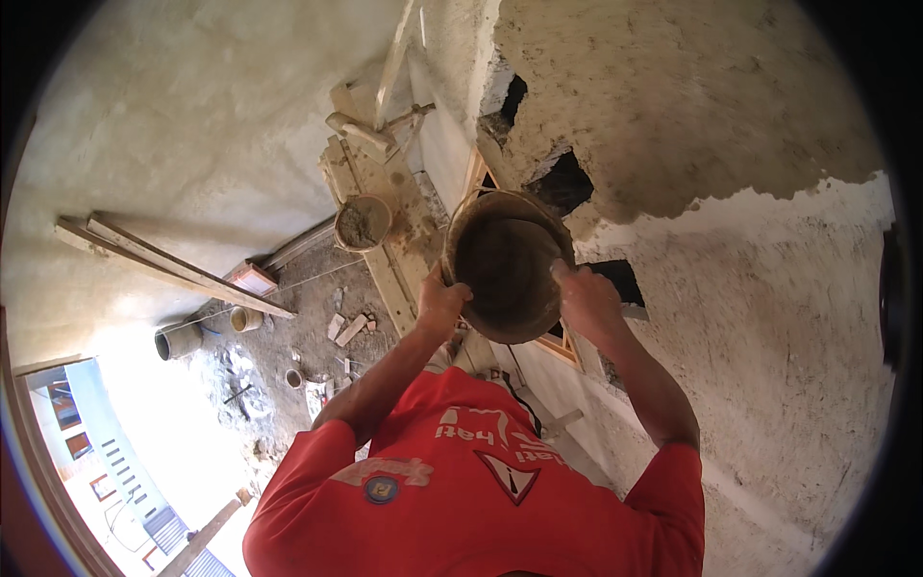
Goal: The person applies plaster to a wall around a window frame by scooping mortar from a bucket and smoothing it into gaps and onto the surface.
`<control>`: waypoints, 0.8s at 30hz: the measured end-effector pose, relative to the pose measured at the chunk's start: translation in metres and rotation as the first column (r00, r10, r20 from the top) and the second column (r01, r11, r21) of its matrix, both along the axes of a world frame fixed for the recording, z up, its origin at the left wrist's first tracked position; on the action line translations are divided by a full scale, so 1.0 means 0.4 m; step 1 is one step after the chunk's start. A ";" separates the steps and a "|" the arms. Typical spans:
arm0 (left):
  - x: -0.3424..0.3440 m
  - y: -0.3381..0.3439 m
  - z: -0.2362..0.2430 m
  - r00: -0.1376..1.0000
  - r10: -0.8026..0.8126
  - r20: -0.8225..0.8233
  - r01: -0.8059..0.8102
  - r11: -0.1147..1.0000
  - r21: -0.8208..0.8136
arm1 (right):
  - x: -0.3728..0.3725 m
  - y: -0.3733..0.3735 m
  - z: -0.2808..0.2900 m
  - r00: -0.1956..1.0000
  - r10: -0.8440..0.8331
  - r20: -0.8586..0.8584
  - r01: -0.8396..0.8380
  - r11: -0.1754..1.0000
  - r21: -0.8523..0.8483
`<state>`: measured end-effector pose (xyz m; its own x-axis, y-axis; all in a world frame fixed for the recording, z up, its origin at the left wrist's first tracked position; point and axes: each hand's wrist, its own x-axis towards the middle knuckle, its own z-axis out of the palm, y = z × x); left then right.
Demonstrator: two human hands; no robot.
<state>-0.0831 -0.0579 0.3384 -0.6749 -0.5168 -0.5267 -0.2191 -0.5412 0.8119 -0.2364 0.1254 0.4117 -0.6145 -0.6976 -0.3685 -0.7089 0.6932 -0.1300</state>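
Observation:
Both my hands hold a round, mortar-stained bucket (510, 264) up in front of my chest, its open mouth tipped toward me. My left hand (442, 306) grips the left rim, thumb over the edge. On the opposite side, my right hand (588, 300) is closed on the right rim with its thumb inside. The bucket's inside is dark and coated with mud-coloured residue; how much lies at the bottom is hard to make out. Left of it, a second bucket (363, 223) holding grey mortar stands on a plank platform (389, 279).
A partly plastered wall (692, 125) with several dark broken holes rises on the right. Two long boards (173, 264) lean at the left wall. Below, the dirt floor (317, 279) carries brick pieces (351, 330), a small bucket (246, 318) and a larger container (179, 340) near a bright doorway.

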 end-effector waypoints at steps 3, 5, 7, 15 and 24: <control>-0.021 -0.008 -0.004 0.997 -0.060 0.051 0.061 0.998 -0.027 | -0.015 -0.007 -0.084 0.998 0.055 -0.012 -0.054 0.996 0.068; -0.029 -0.014 -0.012 0.990 -0.101 0.099 0.106 0.993 -0.055 | -0.011 -0.007 -0.091 0.978 0.141 0.151 -0.146 0.989 0.023; -0.035 -0.017 -0.012 0.991 -0.086 0.106 0.094 0.993 -0.071 | 0.006 -0.007 -0.076 0.964 0.189 0.186 -0.195 0.981 0.014; -0.002 -0.007 -0.060 0.994 -0.074 0.080 0.079 0.995 -0.054 | 0.016 0.033 0.012 0.899 0.355 0.258 -0.390 0.916 0.097; -0.051 0.028 -0.072 0.984 -0.141 0.112 0.152 0.983 -0.101 | -0.039 -0.061 -0.067 0.946 0.323 -0.029 -0.322 0.946 0.027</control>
